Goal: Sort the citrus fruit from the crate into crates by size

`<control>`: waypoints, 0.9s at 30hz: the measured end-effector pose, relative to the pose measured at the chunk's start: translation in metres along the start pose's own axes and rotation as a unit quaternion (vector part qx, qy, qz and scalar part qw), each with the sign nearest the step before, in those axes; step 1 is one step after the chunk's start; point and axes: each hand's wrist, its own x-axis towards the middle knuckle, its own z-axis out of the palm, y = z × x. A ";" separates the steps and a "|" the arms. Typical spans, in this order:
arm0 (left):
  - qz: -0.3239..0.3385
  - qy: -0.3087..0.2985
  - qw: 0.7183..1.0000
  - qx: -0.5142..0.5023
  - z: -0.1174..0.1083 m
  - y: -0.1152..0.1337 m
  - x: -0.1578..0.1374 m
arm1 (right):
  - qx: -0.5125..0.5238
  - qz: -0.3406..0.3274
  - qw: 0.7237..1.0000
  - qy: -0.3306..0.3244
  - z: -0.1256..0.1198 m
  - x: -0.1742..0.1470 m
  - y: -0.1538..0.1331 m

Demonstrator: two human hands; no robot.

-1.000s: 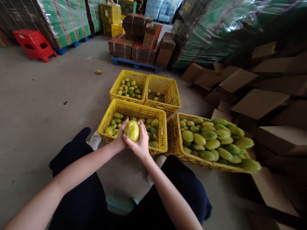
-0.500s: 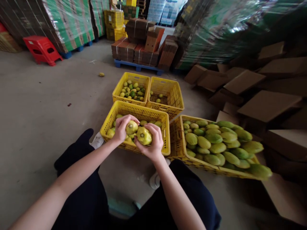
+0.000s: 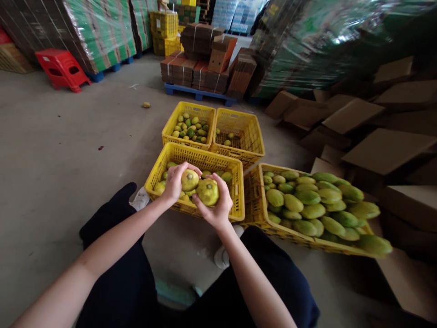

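Note:
Two yellow-green papayas are held side by side over the near yellow crate. My left hand curls round the left papaya, with its round stem end facing me. Cupped in my right hand is the right papaya, its stem end tilted upward. The two fruits are close together, and whether they touch is hard to tell. Beneath them, more papayas lie in the crate, partly hidden by my hands.
A crate heaped with papayas stands at the right. Behind the near crate are a crate of smaller fruit and one with a few fruits. Cardboard boxes crowd the right. A red stool stands far left.
The right papaya has turned in my right hand, its stem end now pointing more upward. My left hand keeps its hold. The whole view has shifted slightly.

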 end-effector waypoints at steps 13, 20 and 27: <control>-0.481 0.065 0.846 -0.221 0.002 -0.005 0.010 | 0.524 0.697 0.474 0.120 -0.016 0.033 0.006; -0.498 0.060 0.828 -0.249 -0.001 -0.014 0.013 | 0.568 0.678 0.463 0.048 -0.017 0.023 0.019; -0.487 0.021 0.841 -0.234 -0.009 -0.033 0.015 | 0.557 0.598 0.573 -0.054 -0.014 0.012 0.038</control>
